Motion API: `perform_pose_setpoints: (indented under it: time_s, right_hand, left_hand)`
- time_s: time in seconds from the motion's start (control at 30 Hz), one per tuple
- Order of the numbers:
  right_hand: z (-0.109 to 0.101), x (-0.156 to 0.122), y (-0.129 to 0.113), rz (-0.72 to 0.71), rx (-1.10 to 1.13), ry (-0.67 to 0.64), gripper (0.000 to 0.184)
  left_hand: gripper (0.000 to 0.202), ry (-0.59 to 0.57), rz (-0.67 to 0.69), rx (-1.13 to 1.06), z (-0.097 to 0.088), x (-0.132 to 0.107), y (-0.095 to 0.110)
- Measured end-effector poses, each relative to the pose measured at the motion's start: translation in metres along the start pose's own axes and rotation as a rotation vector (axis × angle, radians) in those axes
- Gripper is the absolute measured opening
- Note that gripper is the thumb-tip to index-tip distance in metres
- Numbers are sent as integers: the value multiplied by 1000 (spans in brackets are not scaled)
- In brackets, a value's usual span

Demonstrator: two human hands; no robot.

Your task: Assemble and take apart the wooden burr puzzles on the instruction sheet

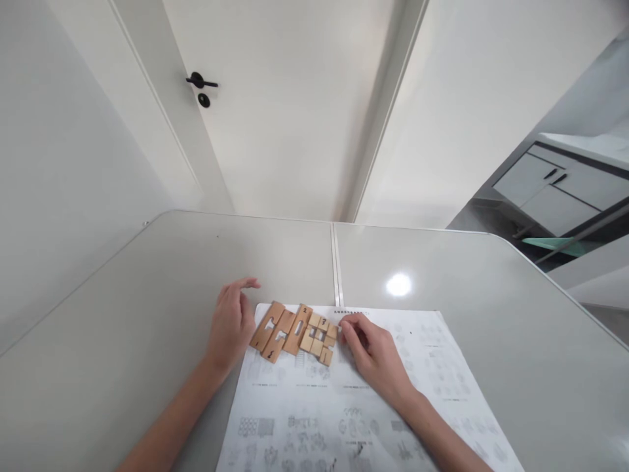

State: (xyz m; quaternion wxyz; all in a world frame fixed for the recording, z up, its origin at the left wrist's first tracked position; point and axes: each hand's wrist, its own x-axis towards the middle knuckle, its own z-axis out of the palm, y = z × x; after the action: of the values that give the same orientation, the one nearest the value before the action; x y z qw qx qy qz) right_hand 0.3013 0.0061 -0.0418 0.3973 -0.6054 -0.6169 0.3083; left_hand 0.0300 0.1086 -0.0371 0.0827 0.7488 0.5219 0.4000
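Note:
Flat wooden puzzle pieces lie side by side on a printed sheet. Three are darker slotted wooden strips [297, 330] with handwritten marks. To their right sits a paler, blocky notched wooden piece [314, 339] marked 3, with small gaps in it. My left hand [230, 324] rests just left of the strips, its fingers bent loosely to the right and apart from the thumb, holding nothing. My right hand [371, 347] is over the sheet, thumb and fingertips pinched together close against the pale piece's right edge. Whatever is between those fingertips, if anything, is hidden.
Under the pieces, the white printed sheet [275, 406] carries rows of small diagrams. It lies on a pale table [122, 328] with a metal seam [337, 262]. Beyond the table's far edge stand a white door [285, 118] and, at right, a low cabinet [555, 187].

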Motion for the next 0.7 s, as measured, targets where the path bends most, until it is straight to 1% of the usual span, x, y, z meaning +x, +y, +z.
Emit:
perform_pose_setpoints:
  time_s: [0.13, 0.2, 0.3, 0.47, 0.57, 0.63, 0.7]
  right_hand:
    - [-1, 0, 0, 41, 24, 2, 39]
    - [-1, 0, 0, 52, 45, -6, 42]
    - [-1, 1, 2, 60, 73, -9, 45]
    - [-3, -4, 0, 64, 102, -5, 48]
    - [-7, -18, -4, 75, 102, -30, 48]
    - [-11, -35, -5, 89, 77, -67, 49]
    - [-15, -57, -6, 93, 42, -91, 49]
  left_hand:
    - [29, -35, -200, -134, 1, 2, -9]
    - [28, -50, -264, -190, 1, 2, -10]
    - [26, -48, -297, -239, 2, 2, -12]
    - [24, -37, -303, -274, -1, -6, -11]
    - [24, -66, -277, -243, -9, -23, -8]
    - [26, -78, -263, -227, -18, -42, -6]
    - [25, -84, -281, -216, -30, -65, -5]
